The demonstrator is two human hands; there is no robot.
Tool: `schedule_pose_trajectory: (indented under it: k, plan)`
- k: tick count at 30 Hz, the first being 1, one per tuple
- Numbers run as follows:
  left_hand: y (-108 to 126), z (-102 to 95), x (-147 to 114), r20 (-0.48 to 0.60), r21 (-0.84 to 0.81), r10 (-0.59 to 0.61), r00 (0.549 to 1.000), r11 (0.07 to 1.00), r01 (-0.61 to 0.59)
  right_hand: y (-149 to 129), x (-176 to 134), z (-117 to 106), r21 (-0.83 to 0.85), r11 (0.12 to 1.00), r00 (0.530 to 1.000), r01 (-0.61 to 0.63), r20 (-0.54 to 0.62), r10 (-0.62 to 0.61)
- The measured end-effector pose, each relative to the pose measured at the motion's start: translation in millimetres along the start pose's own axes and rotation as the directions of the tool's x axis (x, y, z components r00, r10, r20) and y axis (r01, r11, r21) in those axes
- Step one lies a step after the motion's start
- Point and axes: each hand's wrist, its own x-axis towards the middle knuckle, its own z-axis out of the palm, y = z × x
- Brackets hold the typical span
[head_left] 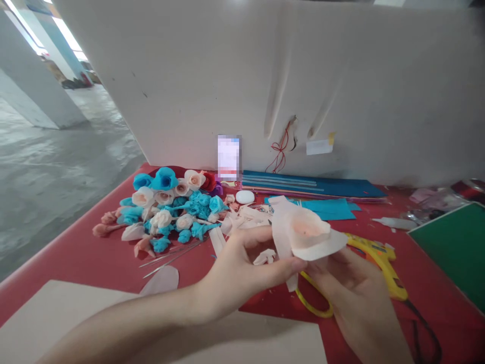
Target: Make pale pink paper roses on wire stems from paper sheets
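Note:
A pale cream paper flower (308, 230) with a peach centre is held up between my two hands, its opening tilted toward me. My left hand (242, 268) pinches the petals on the left side, thumb in front at the flower's lower edge. From below and the right, my right hand (348, 288) grips the base, its thumb close to the left thumb. The flower's underside is partly hidden by my fingers. Beneath the hands lie yellow-handled scissors (316, 306), their blades out of sight. A yellow glue gun (382, 263) rests just beyond my right hand.
Blue, white and pink paper flowers (164, 177) pile up at the left of the red table (76, 260). Cream scraps (250, 217), blue paper sheets (322, 207), a green board (454, 253) and a phone (229, 156) surround the hands. White sheets (265, 338) lie in front.

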Motion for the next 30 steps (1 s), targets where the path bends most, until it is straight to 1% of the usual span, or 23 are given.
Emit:
schedule_pose_trajectory:
  k: [2, 5, 7, 10, 13, 16, 20, 22, 25, 27, 30]
  plan:
    - [0.7, -0.3, -1.0, 0.023, -0.025, 0.007, 1.0, 1.0, -0.006, 3.0, -0.7, -1.8, 0.024, 0.999, 0.999, -0.039, -0.002, 0.039]
    - [1.1, -1.2, -2.1, 0.046, -0.07, 0.052, 0.998, 0.996, -0.049, 5.5, -0.1, -3.0, 0.057, 0.993, 0.994, -0.106, 0.024, 0.105]
    - [-0.2, -1.9, -2.5, 0.033, -0.163, 0.079, 0.996, 0.984, -0.072, 5.5, 0.8, -2.6, 0.086, 0.985, 0.988, -0.15, 0.048, 0.146]
    - [-3.9, -2.5, -3.2, -0.005, -0.315, 0.126, 0.992, 0.941, -0.121, 3.9, 1.5, -2.1, 0.118, 0.973, 0.979, -0.197, 0.069, 0.19]
    - [-6.1, -2.3, -4.4, -0.018, -0.348, 0.158, 0.987, 0.925, -0.154, 2.7, 0.3, -3.6, 0.139, 0.965, 0.975, -0.221, 0.069, 0.213]
    - [-5.7, -2.3, -6.2, -0.038, -0.269, 0.186, 0.982, 0.944, -0.189, 3.4, -1.4, -5.5, 0.158, 0.958, 0.97, -0.239, 0.08, 0.229]
    - [-6.5, -4.4, -6.5, -0.041, -0.1, 0.282, 0.959, 0.954, -0.284, 5.3, -1.4, -6.2, 0.187, 0.941, 0.955, -0.283, 0.142, 0.26]
    - [-8.4, -5.6, -4.9, -0.027, -0.036, 0.365, 0.931, 0.93, -0.366, 5.3, -1.0, -5.8, 0.199, 0.931, 0.946, -0.306, 0.172, 0.275]
    - [-11.0, -6.6, -1.5, -0.004, 0.041, 0.493, 0.87, 0.869, -0.492, 4.7, -1.3, -5.1, 0.219, 0.919, 0.936, -0.327, 0.213, 0.282]
    - [-11.9, -6.8, 0.3, 0.007, 0.076, 0.549, 0.836, 0.833, -0.547, 4.8, -2.1, -4.8, 0.236, 0.911, 0.931, -0.338, 0.228, 0.286]
    - [-12.8, -7.4, 1.7, -0.006, 0.137, 0.598, 0.802, 0.795, -0.591, 6.0, -2.7, -4.8, 0.232, 0.908, 0.927, -0.349, 0.224, 0.299]
